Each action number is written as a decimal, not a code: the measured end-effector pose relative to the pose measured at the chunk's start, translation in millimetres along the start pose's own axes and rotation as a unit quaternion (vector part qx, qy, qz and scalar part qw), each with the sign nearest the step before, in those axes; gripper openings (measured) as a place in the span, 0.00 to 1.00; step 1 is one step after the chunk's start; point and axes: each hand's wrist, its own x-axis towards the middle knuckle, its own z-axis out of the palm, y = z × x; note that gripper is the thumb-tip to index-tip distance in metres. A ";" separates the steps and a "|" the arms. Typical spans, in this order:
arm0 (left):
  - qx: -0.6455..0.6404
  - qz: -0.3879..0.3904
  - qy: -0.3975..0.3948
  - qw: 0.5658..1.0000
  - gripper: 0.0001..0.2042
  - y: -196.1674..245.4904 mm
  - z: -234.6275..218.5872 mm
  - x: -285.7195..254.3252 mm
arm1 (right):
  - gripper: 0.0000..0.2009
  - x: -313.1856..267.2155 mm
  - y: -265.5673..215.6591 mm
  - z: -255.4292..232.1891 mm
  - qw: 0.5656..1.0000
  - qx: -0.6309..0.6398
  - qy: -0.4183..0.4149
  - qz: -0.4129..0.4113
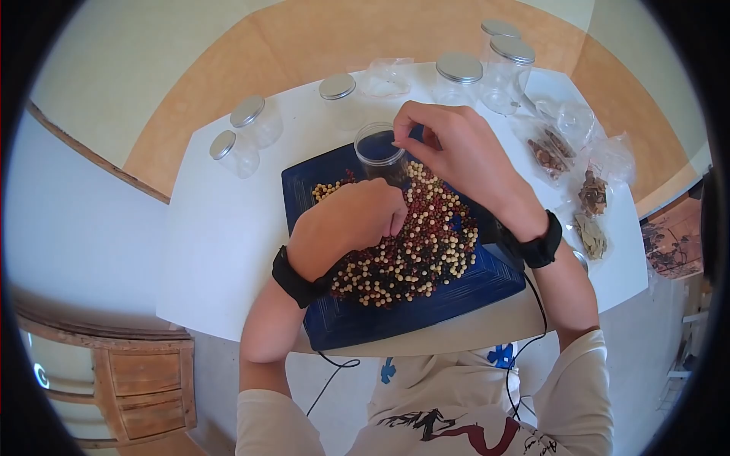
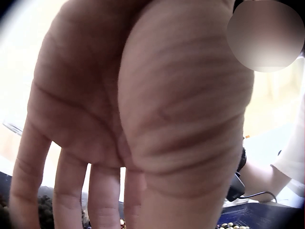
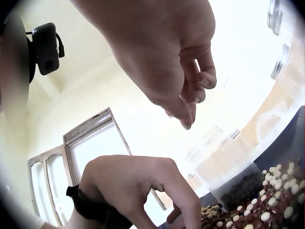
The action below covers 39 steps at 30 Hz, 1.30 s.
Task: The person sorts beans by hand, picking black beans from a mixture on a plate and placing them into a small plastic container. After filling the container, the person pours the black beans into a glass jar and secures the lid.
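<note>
Over the heap of mixed beans (image 1: 426,243) on a blue tray (image 1: 365,327), my left hand (image 1: 346,228) reaches down; its fingers extend downward in the left wrist view, tips out of frame. A clear lidless jar (image 1: 380,156) stands on the tray's far part; the right wrist view shows dark beans (image 3: 243,188) inside it. My right hand (image 1: 468,156) is above the jar's right rim, thumb and forefinger tips together, other fingers curled. No object shows between those fingertips. In the right wrist view my left hand (image 3: 138,186) is bent over the heap.
Silver-lidded jars (image 1: 248,112) stand along the white table's (image 1: 220,258) far and left edges. On the right lie clear bags of dried pieces (image 1: 593,194) and dried leaves (image 1: 589,235). A black cable (image 1: 544,311) hangs by my right arm.
</note>
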 end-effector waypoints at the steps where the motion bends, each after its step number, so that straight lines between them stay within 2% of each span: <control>1: 0.000 0.001 -0.001 1.000 0.05 1.6 -1.0 0.1 | 0.03 -0.8 -0.6 2.1 1.000 0.000 0.001 0.001; 10: 0.004 0.000 0.007 1.000 0.04 1.5 1.6 -1.2 | 0.02 -2.5 0.2 7.4 1.000 -0.021 0.012 0.011; 18: 0.001 -0.030 0.001 1.000 0.04 14.6 -12.0 -5.6 | 0.03 -2.8 1.2 9.6 0.999 -0.014 0.029 -0.023; 22: 0.036 -0.014 0.016 0.999 0.01 23.2 -27.4 -10.5 | 0.02 -2.8 -0.1 5.2 0.999 -0.025 0.015 -0.015; 25: 0.031 -0.001 0.051 0.998 0.06 30.9 -50.1 -19.8 | 0.02 0.6 -5.2 -8.8 1.000 -0.024 -0.003 -0.004; 27: 0.030 -0.019 0.154 0.987 0.06 32.2 -60.9 -25.4 | 0.03 3.1 -8.1 -20.9 0.996 0.027 -0.085 0.022; 28: 0.029 -0.020 0.154 0.987 0.06 30.6 -64.1 -26.3 | 0.03 3.4 -7.6 -25.8 0.996 0.028 -0.086 0.022; 30: 0.049 -0.011 0.290 0.956 0.07 26.7 -69.2 -26.4 | 0.04 3.2 -5.9 -31.6 0.966 0.085 -0.240 0.039; 31: 0.055 -0.008 0.325 0.944 0.07 26.2 -70.0 -25.1 | 0.04 2.2 -5.5 -30.3 0.966 0.086 -0.241 0.039; 33: 0.078 -0.009 0.354 0.932 0.07 21.5 -68.0 -18.8 | 0.03 -2.4 -3.8 -24.4 0.941 0.099 -0.318 0.056; 34: 0.103 -0.010 0.383 0.918 0.08 18.7 -66.5 -15.5 | 0.03 -5.0 -1.6 -20.3 0.941 0.099 -0.319 0.055; 36: 0.105 -0.013 0.389 0.915 0.08 14.5 -62.1 -9.4 | 0.03 -11.8 3.7 -9.8 0.920 0.086 -0.376 0.069; 39: 0.110 -0.027 0.390 0.914 0.08 10.8 -58.6 -5.4 | 0.04 -18.0 7.6 0.9 0.918 0.064 -0.387 0.051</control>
